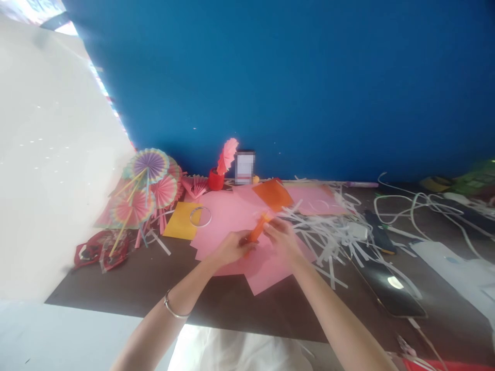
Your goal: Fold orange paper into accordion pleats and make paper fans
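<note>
Between my two hands is a narrow folded strip of orange paper point(257, 230), held above pink paper sheets point(220, 208). My left hand point(235, 247) grips its lower left side with closed fingers. On the upper right, the fingers of my right hand point(281, 236) pinch its other edge. Some fingertips are blurred or hidden behind the paper. Just beyond lies a flat orange sheet point(274, 194). A yellow sheet point(180, 220) with a silver ring point(200, 217) partly over it is left of the pink sheets.
Folded paper fans point(149, 166) cluster at the left, near a red packet point(116, 250). A red cup point(215, 180) stands by the blue wall. White paper strips point(328, 232) lie heaped right of my hands, beside a phone point(390, 286) and white cables point(413, 211).
</note>
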The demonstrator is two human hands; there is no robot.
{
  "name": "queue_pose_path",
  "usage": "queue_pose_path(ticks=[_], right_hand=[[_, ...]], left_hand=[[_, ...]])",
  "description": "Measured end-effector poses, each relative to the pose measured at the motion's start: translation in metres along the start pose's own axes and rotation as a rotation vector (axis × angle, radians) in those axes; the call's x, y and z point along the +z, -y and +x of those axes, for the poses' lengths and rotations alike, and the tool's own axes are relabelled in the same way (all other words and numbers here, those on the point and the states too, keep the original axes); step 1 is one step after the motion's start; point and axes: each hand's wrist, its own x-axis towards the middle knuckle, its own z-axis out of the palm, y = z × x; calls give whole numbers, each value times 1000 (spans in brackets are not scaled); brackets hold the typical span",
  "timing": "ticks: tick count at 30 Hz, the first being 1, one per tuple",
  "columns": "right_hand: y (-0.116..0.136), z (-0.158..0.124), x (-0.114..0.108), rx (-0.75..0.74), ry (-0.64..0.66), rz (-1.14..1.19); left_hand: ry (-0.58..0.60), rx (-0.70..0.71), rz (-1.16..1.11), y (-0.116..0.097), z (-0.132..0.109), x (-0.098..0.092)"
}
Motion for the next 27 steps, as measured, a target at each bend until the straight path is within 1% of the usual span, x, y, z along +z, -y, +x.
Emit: queue_pose_path(ticks=[2,4,6,9,11,14,17,19,21,24,27], right_hand=[[0,1,-2,-37,-62,42],[-1,2,-4,-56,-127,87],[-3,3,-5,-42,-176,114],[-4,4,-7,17,-199,108],[-3,5,-8,44,-196,76],[-1,4,-6,63,-184,6],[2,2,-4,85,-118,-60],[3,0,-3,106,-54,-75],[3,-1,-2,130,-22,-60],[0,-1,-2,163,-29,-33],[-2,-1,0,194,5,-45]], left_hand=[[11,27,68,-2,-2,-1],[28,39,86,-3,-4,-2],[38,23,25,-5,-5,-2],[41,-10,-139,-7,-5,1],[72,1,-191,-10,-5,1],[159,51,-189,-15,-6,-2],[285,72,-346,-17,-6,-7],[340,90,-446,-16,-6,-8],[318,110,-443,-15,-7,-6],[205,117,-357,-12,-9,-1],[138,115,-295,-6,-7,3]])
